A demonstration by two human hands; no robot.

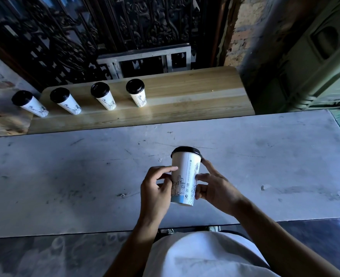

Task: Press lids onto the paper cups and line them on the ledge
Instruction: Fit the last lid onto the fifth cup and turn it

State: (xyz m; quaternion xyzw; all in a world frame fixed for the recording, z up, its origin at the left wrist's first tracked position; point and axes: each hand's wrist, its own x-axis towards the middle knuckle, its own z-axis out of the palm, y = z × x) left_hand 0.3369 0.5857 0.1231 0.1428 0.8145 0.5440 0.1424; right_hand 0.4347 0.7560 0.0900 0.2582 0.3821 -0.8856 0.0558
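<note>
A white paper cup (184, 176) with line drawings and a black lid (186, 150) is held above the grey table (65, 176), just in front of me. My left hand (155, 190) grips its left side and my right hand (215, 188) its right side, fingertips reaching up toward the lid. Several more lidded cups stand in a row on the wooden ledge (185, 92) beyond the table: one at the far left (30, 103), then another cup (66, 100), a third (103, 96) and the rightmost (136, 92).
Dark ornate metal grillwork (105, 27) rises behind the ledge, with a grey metal frame (145, 56) leaning on it. A brick pillar (243, 27) and a green moulded object (315, 66) stand at the right. My white shirt (201, 254) fills the bottom.
</note>
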